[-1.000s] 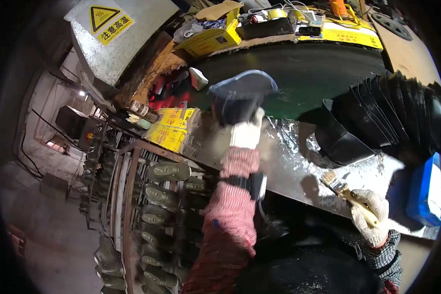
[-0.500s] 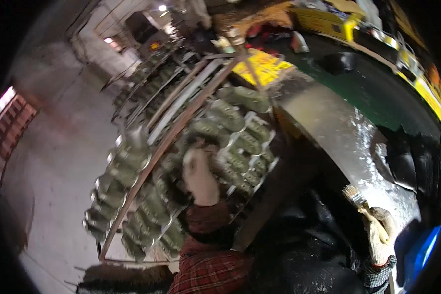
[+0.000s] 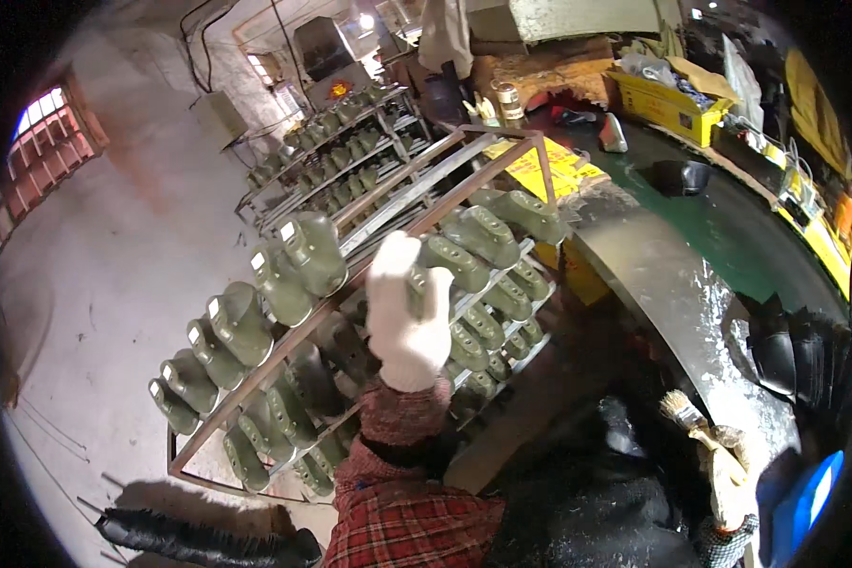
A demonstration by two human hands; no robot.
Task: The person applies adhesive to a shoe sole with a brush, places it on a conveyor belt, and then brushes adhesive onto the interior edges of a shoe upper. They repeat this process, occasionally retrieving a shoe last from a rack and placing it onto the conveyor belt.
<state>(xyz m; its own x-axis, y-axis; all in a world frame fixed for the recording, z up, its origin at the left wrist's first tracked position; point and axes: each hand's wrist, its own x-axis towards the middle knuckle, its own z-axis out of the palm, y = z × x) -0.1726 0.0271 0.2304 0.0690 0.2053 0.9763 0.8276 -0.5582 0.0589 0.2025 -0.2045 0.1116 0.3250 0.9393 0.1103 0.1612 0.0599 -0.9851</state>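
Note:
My left hand [image 3: 405, 322], in a pale knitted glove, is held up before a metal rack of olive-green shoes. Its thumb stands apart from the fingers and I see nothing in its grasp. Behind it, a green shoe [image 3: 456, 262] with eyelets shows on the rack's upper level. At the lower right my right hand [image 3: 729, 483], also gloved, grips the pale handle of a paintbrush [image 3: 683, 409]. The bristles point up and left, beside the edge of a worn worktable [image 3: 648, 251]. Both sleeves are checked, the left one red.
The rusty rack frame [image 3: 298, 338] slants across the middle, with several shoes along its left side. Black sheet-like pieces [image 3: 781, 350] lie at the table's right. Farther back are a yellow crate [image 3: 667, 109] and yellow bags [image 3: 549, 170]. A bristly black roll [image 3: 208, 540] lies lower left.
My left hand has risen from among the shoes, and its thumb and fingers now show apart. The whole view has shifted. My right hand still holds the paintbrush.

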